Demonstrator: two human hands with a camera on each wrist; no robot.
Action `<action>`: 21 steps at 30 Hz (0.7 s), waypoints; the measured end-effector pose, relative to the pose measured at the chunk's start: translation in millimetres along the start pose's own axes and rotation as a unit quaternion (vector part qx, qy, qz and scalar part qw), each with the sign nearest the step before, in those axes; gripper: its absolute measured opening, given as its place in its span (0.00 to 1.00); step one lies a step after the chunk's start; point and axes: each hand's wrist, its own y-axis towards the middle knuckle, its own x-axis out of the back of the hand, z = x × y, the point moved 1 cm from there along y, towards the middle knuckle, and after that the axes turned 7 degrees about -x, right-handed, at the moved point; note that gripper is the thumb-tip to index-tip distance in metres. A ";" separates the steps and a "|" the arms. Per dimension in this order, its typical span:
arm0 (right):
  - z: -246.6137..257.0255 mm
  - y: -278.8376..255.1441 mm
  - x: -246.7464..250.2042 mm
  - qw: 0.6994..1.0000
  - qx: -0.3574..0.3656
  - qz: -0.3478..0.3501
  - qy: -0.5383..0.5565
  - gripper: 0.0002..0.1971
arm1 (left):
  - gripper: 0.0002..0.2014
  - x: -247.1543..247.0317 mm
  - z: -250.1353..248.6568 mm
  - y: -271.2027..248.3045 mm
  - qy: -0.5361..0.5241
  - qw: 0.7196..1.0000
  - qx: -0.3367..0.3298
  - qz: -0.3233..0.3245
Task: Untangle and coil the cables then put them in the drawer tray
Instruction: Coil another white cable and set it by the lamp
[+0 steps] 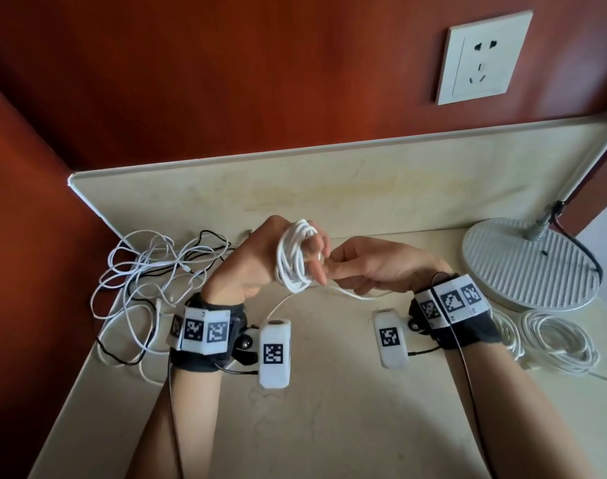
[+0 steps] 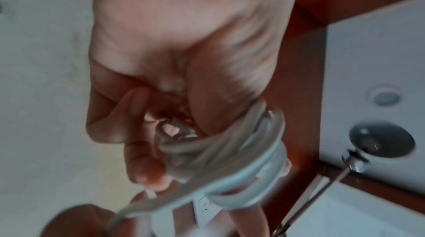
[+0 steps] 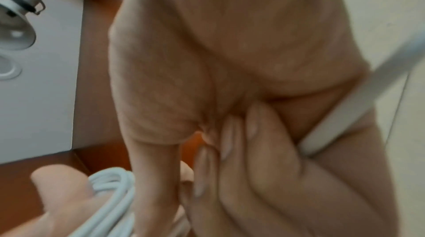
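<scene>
A white cable coil (image 1: 292,261) is wound in several loops around the fingers of my left hand (image 1: 260,261), raised above the counter; the left wrist view shows the coil (image 2: 248,151) close up around those fingers. My right hand (image 1: 364,267) is just right of it, fingers curled on the cable's loose end (image 1: 343,292), which runs from the coil. The right wrist view shows that loose end (image 3: 358,99) crossing the curled fingers. A tangle of white and black cables (image 1: 150,285) lies on the counter at the left. Two coiled white cables (image 1: 557,344) lie at the right. No drawer tray is in view.
The beige counter (image 1: 329,409) sits in a corner of red-brown walls with a low backsplash (image 1: 329,181). A round white lamp base (image 1: 530,261) stands at the right, its cord running up the wall. A wall socket (image 1: 485,57) is above.
</scene>
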 end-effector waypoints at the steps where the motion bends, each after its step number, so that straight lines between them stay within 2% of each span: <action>1: -0.4 -0.6 2.7 1.000 -0.005 0.008 0.014 0.26 | 0.18 -2.8 -3.2 0.9 0.013 1.000 0.012 0.014; 4: -2.0 2.2 6.9 0.999 -0.017 -0.001 0.032 0.24 | 0.02 -12.8 -5.3 3.3 0.026 0.996 0.077 0.033; 6: -2.2 4.3 6.9 0.998 -0.018 -0.007 0.060 0.16 | 0.03 -19.8 1.5 8.1 0.162 0.983 0.088 0.012; 7: -1.5 4.4 7.1 0.997 -0.016 -0.014 0.075 0.10 | 0.06 -24.0 7.9 10.7 0.241 0.967 0.087 0.008; 9: -1.9 5.6 10.3 0.994 -0.017 -0.046 0.097 0.19 | 0.14 -26.9 16.5 10.2 0.360 0.929 0.091 -0.007; 10: -0.8 4.6 10.8 0.992 -0.018 -0.055 0.110 0.23 | 0.20 -27.4 19.8 9.7 0.367 0.925 0.102 -0.012; 12: 1.5 1.2 12.8 0.990 -0.021 -0.076 0.118 0.25 | 0.26 -30.0 28.5 9.4 0.378 0.918 0.115 -0.022; 15: 6.0 -3.7 10.4 0.986 -0.038 -0.159 0.016 0.23 | 0.22 -35.8 34.3 11.9 0.402 0.909 0.102 -0.033; 17: 13.4 -8.3 3.1 0.970 -0.046 -0.231 -0.062 0.18 | 0.24 -38.3 30.6 14.4 0.400 0.909 0.112 -0.044; 19: 21.4 -11.8 -3.0 0.954 -0.032 -0.287 -0.081 0.14 | 0.26 -36.2 29.9 17.5 0.405 0.905 0.107 -0.077; 21: 27.7 -16.1 -9.6 0.946 -0.013 -0.317 -0.060 0.17 | 0.20 -31.4 31.2 19.4 0.420 0.894 0.082 -0.129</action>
